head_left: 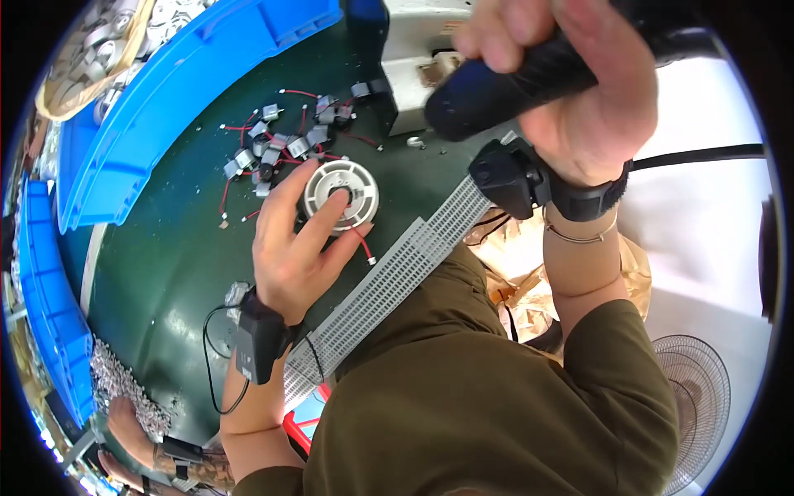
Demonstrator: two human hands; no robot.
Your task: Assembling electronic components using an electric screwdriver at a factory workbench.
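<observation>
My left hand (291,240) holds a round white plastic housing (367,183) against the green work surface, fingers and thumb about its rim. One finger presses on a small dark part at the housing's middle. A red wire with a small white plug sticks out from the housing's near side. Raised high at the upper right, my right hand (591,91) is closed round a thick black handle (513,95) with a rounded end; its far end runs out of view. Just beyond the housing lies a loose pile of small motors (285,147) with red wires.
A long blue bin (186,103) stands at the back left, another blue bin (54,298) farther left. A pale metal machine (413,91) stands behind the handle. Grey slotted strip (397,269) edges the table before me. Another person's hand (131,426) is by small parts (124,380).
</observation>
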